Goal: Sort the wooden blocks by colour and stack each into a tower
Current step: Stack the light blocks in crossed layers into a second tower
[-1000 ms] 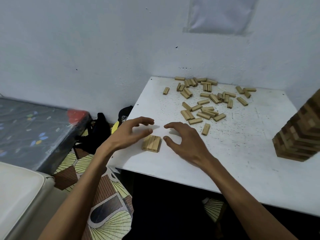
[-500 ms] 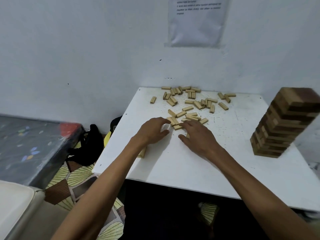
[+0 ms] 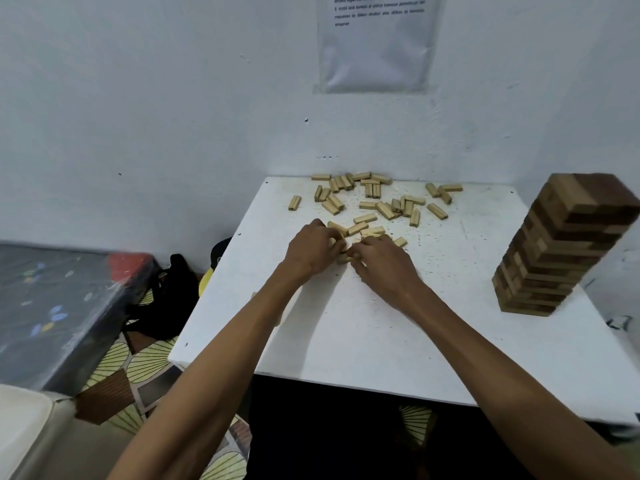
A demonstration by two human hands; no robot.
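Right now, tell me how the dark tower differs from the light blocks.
The dark tower stands stacked at the right; the light blocks lie scattered flat near the wall. The tower mixes brown shades; the blocks are pale. Both sit on the white table.

Both bare forearms rise from bottom edge, converge at frame centre. Left hand (image 3: pixel 311 251) palm down, fingers curled round light blocks (image 3: pixel 343 260). Right hand (image 3: pixel 384 268) palm down, curled fingertips touching same blocks; grip unclear.
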